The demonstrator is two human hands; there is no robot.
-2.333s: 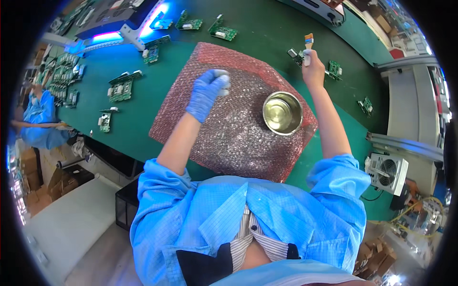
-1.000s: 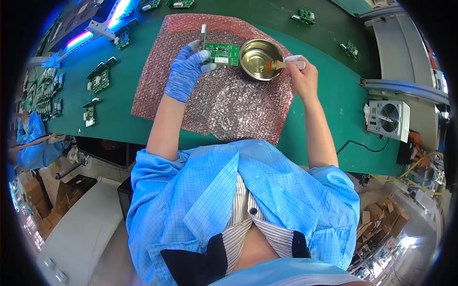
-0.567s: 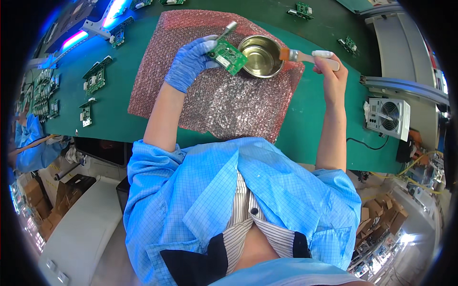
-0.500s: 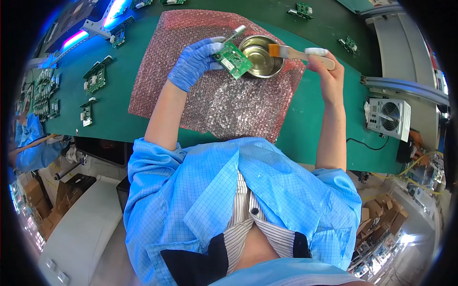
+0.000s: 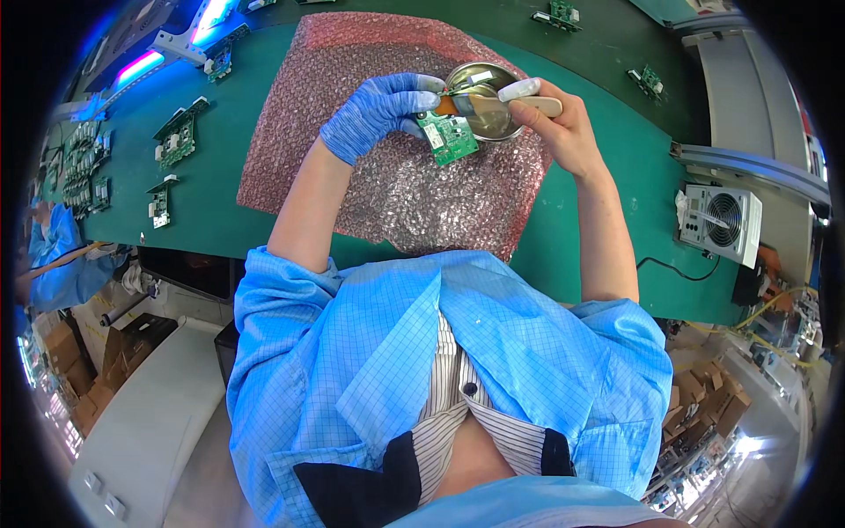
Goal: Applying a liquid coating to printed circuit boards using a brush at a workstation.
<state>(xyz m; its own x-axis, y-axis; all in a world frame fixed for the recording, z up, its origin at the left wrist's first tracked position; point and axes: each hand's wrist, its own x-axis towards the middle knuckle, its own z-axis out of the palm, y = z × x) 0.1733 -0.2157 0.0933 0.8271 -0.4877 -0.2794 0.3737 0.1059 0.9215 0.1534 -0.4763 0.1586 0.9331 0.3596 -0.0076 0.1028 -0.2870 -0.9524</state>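
Note:
My left hand point(image 5: 380, 113), in a blue glove, is closed on the edge of a green circuit board point(image 5: 451, 139) with a smaller upright board at its far side. My right hand point(image 5: 563, 128), bare but for white covers on fingertips, pinches the wooden handle of a flat brush point(image 5: 539, 106). The orange bristles reach across the board next to my left fingertips; whether they touch it I cannot tell. Just beyond and partly behind the brush stands a round metal bowl point(image 5: 507, 130) with liquid-like shine inside. Pink bubble wrap point(image 5: 387, 194) lies beneath bowl and hands.
Several circuit boards point(image 5: 179, 141) lie on the green table point(image 5: 238, 114) at left, with others at the far right. A white device with a fan point(image 5: 722, 218) sits at the right edge, its black cable on the table. A lit frame point(image 5: 180, 48) stands far left.
The brush has moved left from over the bowl to the circuit board. My left hand has shifted slightly right, and the board has turned in it.

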